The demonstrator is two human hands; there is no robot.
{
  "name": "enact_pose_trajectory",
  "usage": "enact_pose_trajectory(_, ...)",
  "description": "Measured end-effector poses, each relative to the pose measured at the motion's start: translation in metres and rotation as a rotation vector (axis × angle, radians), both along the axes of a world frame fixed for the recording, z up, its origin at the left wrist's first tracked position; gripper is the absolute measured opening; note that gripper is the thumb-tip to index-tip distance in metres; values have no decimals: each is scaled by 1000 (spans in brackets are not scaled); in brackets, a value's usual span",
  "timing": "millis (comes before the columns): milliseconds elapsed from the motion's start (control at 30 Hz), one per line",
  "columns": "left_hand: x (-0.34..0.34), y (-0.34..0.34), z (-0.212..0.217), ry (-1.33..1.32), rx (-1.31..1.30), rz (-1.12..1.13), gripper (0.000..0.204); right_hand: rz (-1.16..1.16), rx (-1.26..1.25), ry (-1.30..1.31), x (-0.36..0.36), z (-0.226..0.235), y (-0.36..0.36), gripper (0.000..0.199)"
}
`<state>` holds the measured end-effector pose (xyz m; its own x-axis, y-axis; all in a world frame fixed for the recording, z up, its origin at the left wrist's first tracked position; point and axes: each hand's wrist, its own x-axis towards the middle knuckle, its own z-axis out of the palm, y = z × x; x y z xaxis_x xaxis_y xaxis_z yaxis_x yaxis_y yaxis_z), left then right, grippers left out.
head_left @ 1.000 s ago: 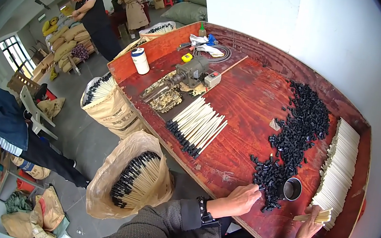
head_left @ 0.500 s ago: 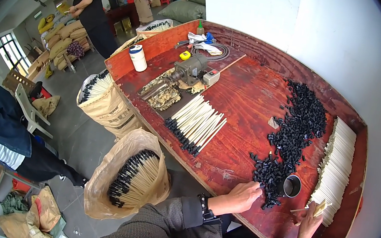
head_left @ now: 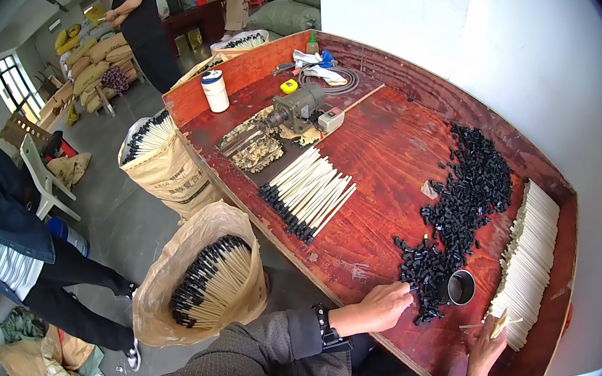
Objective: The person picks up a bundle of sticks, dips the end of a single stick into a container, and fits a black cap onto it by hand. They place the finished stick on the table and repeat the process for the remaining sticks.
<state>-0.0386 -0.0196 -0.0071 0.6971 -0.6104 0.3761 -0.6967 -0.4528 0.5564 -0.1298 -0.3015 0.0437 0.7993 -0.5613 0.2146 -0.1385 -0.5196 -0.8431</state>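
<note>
My left hand (head_left: 381, 307) is at the near edge of a heap of short black tube caps (head_left: 474, 188), thumb and fingers pinched together. A small black cap shows at its fingertips, partly merged with the heap behind. My right hand (head_left: 482, 358) grips a few thin pale sticks (head_left: 501, 323), one of them pointing left toward the heap. Beside that hand lies a long stack of pale sticks (head_left: 529, 256) along the right board. A dark metal cup (head_left: 461, 287) lies between the heap and the stack. Black-tipped sticks (head_left: 313, 193) are spread at the table's left middle.
The red wooden table (head_left: 388, 161) has raised borders. A motor machine (head_left: 297, 111) with shavings, a switch box (head_left: 330, 120) and a white canister (head_left: 215, 91) stand on its left. Paper sacks (head_left: 152, 305) of black-tipped sticks stand on the floor. Co-workers (head_left: 144, 23) stand beyond.
My hands stay nearly in place, the left still pinched at the heap, the right still gripping sticks. At the left, a person in a dark jacket has stepped nearer; the far apron wearer has shifted right.
</note>
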Motion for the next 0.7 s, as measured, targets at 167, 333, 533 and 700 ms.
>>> enact_pose_trajectory(167, -3, 0, 0, 9, 16, 8, 6, 10, -61, -29, 0, 9, 12, 25)
enact_pose_trajectory(333, -6, 2, 2, 19, 4, -8, 6, 44, -119, -28, -4, 1, 4, 20)
enact_pose_trajectory(533, 2, -4, 0, -51, -52, -53, 7, -40, 32, -10, -8, 19, 14, 18)
enact_pose_trajectory(700, 9, 7, 23, 65, -4, 22, 10, -107, -146, -61, 17, 21, -5, 20)
